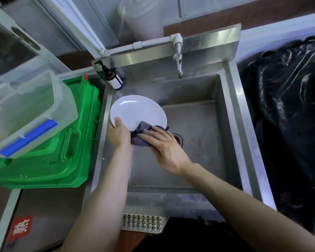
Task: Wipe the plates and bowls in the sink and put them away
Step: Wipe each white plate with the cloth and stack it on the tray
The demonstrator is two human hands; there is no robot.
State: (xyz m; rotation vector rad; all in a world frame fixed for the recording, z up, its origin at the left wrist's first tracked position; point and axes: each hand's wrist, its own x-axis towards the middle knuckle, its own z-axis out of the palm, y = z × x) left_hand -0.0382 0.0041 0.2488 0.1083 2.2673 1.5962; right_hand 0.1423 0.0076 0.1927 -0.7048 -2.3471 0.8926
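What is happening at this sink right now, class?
A person is wiping a white plate over a steel sink. The left hand grips the plate's near edge, thumb on top, holding it tilted above the basin. The right hand presses a grey cloth against the plate's lower edge with fairly straight fingers. No other plates or bowls show in the basin. A clear plastic bin sits on a green crate to the left.

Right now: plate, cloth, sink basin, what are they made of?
Plate: white, glossy, with highlights; ceramic or melamine, can't tell. Cloth: soft grey fabric, folds and bunches, matte; probably microfibre. Sink basin: stainless steel, brushed, dull with streaks and water marks.
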